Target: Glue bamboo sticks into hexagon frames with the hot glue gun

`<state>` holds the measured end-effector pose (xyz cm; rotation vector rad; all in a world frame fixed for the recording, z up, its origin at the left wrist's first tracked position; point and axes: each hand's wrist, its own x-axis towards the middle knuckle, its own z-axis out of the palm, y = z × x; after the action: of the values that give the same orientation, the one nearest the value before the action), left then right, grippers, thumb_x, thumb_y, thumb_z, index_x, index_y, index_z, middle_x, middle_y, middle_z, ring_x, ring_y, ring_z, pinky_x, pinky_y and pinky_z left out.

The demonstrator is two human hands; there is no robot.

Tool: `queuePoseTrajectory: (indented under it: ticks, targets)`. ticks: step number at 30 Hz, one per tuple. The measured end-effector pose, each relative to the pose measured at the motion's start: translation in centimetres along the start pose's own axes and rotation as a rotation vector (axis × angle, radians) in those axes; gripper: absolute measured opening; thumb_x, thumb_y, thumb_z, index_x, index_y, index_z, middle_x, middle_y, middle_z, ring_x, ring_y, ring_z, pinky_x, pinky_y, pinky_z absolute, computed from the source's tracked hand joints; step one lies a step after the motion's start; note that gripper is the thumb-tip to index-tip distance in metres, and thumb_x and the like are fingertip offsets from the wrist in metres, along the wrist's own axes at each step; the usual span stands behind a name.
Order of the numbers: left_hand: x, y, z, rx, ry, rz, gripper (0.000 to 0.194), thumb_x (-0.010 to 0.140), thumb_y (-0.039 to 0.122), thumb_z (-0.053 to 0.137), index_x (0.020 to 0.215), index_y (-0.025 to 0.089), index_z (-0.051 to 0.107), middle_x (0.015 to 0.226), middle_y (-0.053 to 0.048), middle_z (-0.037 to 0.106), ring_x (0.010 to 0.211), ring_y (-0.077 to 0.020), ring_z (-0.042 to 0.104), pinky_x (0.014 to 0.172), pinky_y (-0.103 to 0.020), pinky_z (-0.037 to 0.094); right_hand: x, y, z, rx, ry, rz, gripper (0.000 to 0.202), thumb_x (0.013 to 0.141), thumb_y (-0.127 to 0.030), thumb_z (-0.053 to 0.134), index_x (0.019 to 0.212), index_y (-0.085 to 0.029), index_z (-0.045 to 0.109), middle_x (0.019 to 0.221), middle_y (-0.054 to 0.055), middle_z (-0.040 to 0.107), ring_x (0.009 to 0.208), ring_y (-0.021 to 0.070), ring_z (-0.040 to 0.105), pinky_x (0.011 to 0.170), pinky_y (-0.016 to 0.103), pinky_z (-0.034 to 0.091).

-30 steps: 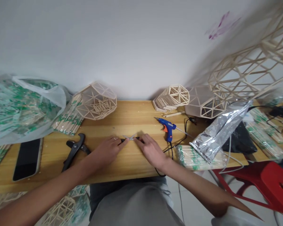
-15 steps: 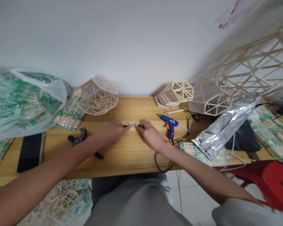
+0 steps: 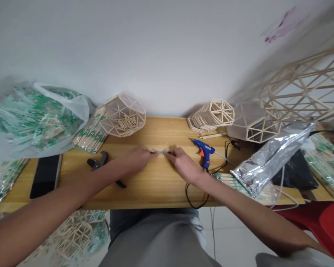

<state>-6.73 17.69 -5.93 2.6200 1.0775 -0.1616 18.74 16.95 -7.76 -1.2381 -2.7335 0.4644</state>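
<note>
Holding a small crossed metal tool [image 3: 161, 152] between the left hand [image 3: 140, 159] and the right hand [image 3: 183, 163]

Head view. Tool located at mid-table, between the two hands, over the wooden table [image 3: 144, 191]; contact with the wood cannot be confirmed. Its slim silvery tips stand apart in a shallow V; a dark handle runs out to each side.

Left hand: fingers bent and closed together, pinching the dark handle on its side. Outline blurred; individual fingers not resolved. Right hand: thumb and index finger pinch the opposite handle, other fingers curled in beside them.

Left side of table: black hand cutter [image 3: 99, 161], partly hidden under the left forearm; dark phone [image 3: 45, 176] lying flat near a white plastic bag [image 3: 41, 118] of green-printed wrapped sticks. Against the wall, an openwork stick basket [image 3: 124, 120] contains short loose sticks; a clear-wrapped stick bundle [image 3: 91, 134] lies beside it.

Right side: blue glue gun [image 3: 205, 151] with orange trigger on its side near the right hand, nozzle towards upper left, black cable looping below. Behind it, a stack of lattice frames [image 3: 211, 115]. Farther right, a silver pouch [image 3: 272, 161] lies across a wrapped stick pack [image 3: 228, 179]; a large stick lattice [image 3: 303, 89] rises behind. Red stool [image 3: 323, 226] at lower right.
</note>
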Motion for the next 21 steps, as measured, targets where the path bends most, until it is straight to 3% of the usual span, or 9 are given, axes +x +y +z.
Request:
queuePoseTrajectory:
  ticks: [2, 7, 13, 21]
  targets:
    - [-0.1, 0.3, -0.1, -0.012, -0.026, 0.011, 0.062, 0.097, 0.007, 0.045, 0.157, 0.021, 0.052, 0.111, -0.010, 0.081, 0.097, -0.0238, 0.075, 0.092, -0.035, 0.049, -0.2, -0.2, 0.1, -0.002, 0.001, -0.015, 0.049, 0.096, 0.003, 0.052, 0.137, -0.019, 0.069, 0.108, 0.010, 0.066, 0.104, 0.0268, 0.059, 0.095, 0.038, 0.053]
    - [1.0, 0.0, -0.8, -0.003, -0.093, -0.109, 0.058, 0.100, 0.008, 0.039, 0.153, 0.022, 0.057, 0.113, -0.011, 0.080, 0.098, -0.0249, 0.072, 0.090, -0.036, 0.048, 1.3, 0.5, -0.5, -0.032, -0.013, 0.037, 0.044, 0.097, 0.002, 0.052, 0.130, -0.018, 0.074, 0.108, 0.013, 0.066, 0.105, 0.0275, 0.060, 0.095, 0.039, 0.052]
    - [0.1, 0.3, -0.2, -0.057, -0.048, -0.040, 0.056, 0.098, 0.010, 0.046, 0.153, 0.019, 0.057, 0.113, -0.013, 0.080, 0.099, -0.0264, 0.074, 0.093, -0.038, 0.050, 0.7, 0.1, -0.4, -0.003, -0.033, -0.016, 0.047, 0.099, 0.000, 0.055, 0.140, -0.018, 0.069, 0.110, 0.013, 0.065, 0.104, 0.0266, 0.058, 0.095, 0.039, 0.051]
    - [1.8, -0.7, -1.3, 0.023, -0.095, -0.117, 0.061, 0.097, 0.008, 0.043, 0.155, 0.022, 0.054, 0.113, -0.011, 0.081, 0.101, -0.0245, 0.075, 0.088, -0.034, 0.050, 3.1, 1.2, -1.1, -0.042, -0.033, 0.040, 0.048, 0.097, 0.003, 0.052, 0.136, -0.017, 0.074, 0.108, 0.013, 0.065, 0.104, 0.0267, 0.056, 0.096, 0.038, 0.048]
